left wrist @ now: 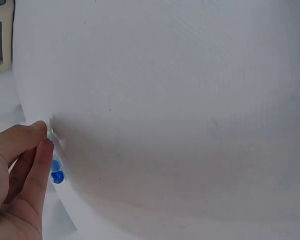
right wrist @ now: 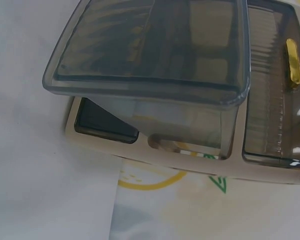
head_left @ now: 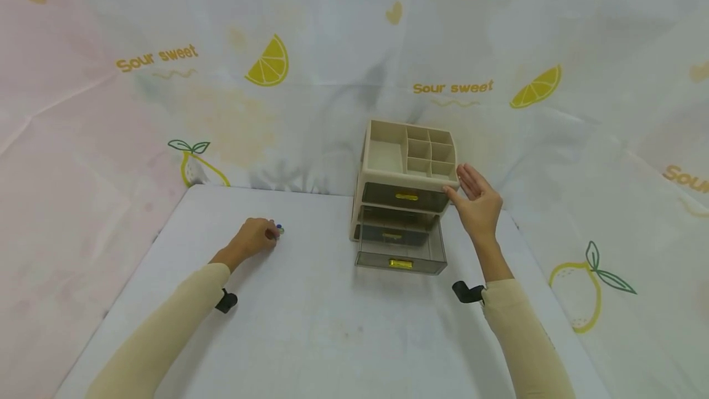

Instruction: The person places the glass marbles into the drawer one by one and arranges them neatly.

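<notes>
My left hand [head_left: 256, 237] is at the left of the table, thumb and fingertips pinching a small cluster of shiny blue and clear beads [left wrist: 57, 176]. Most of the cluster is hidden behind the fingers. On the right, my right hand [head_left: 479, 205] touches the top right front corner of a beige desktop drawer organizer [head_left: 388, 175], thumb at the front and fingers extended along its side. The middle drawer [head_left: 423, 265], see-through grey with a gold handle, is pulled out. The top drawer [head_left: 382, 193] is closed.
Small compartments [head_left: 419, 149] line the organizer's top. Behind the white table [head_left: 310, 325] hangs a lemon-print cloth [head_left: 332, 79], which also runs along both sides. Black wrist cameras sit at the left cuff [head_left: 226, 302] and the right cuff [head_left: 468, 292].
</notes>
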